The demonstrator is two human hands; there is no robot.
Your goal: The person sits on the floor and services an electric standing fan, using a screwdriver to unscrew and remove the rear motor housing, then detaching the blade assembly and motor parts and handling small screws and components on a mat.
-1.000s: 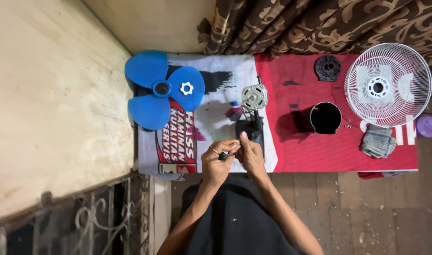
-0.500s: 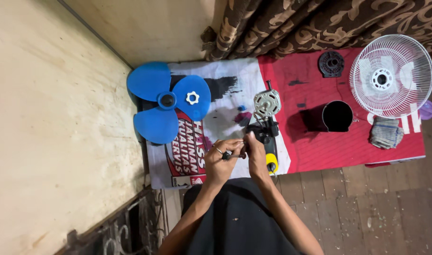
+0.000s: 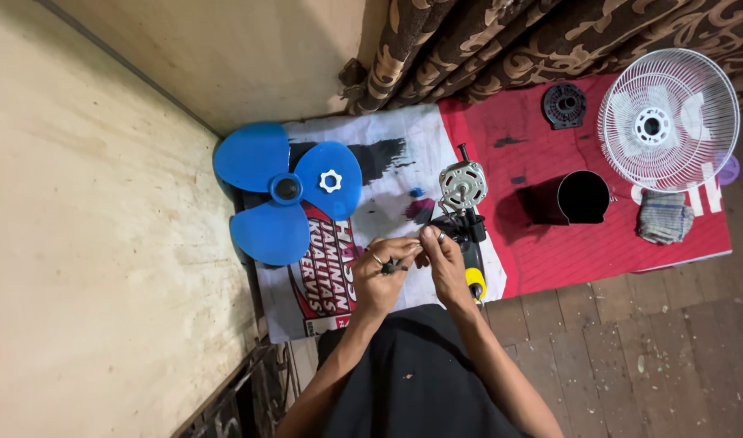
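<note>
Lying flat on floor: printed banner [image 3: 550, 251], carrying all parts. White fan guard [image 3: 668, 118] at far right end, blue fan blade [image 3: 284, 193] at left end, black cup [image 3: 581, 197] between. Motor [image 3: 463, 185] mid-banner, just beyond hands. Left hand [image 3: 382, 273] pinching small dark part [image 3: 392, 266]; right hand [image 3: 446, 261] closed alongside, fingertips meeting left's. Part's identity indeterminate.

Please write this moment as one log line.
left hand: holds small dark part | right hand: touches it | fan motor: ahead
</note>
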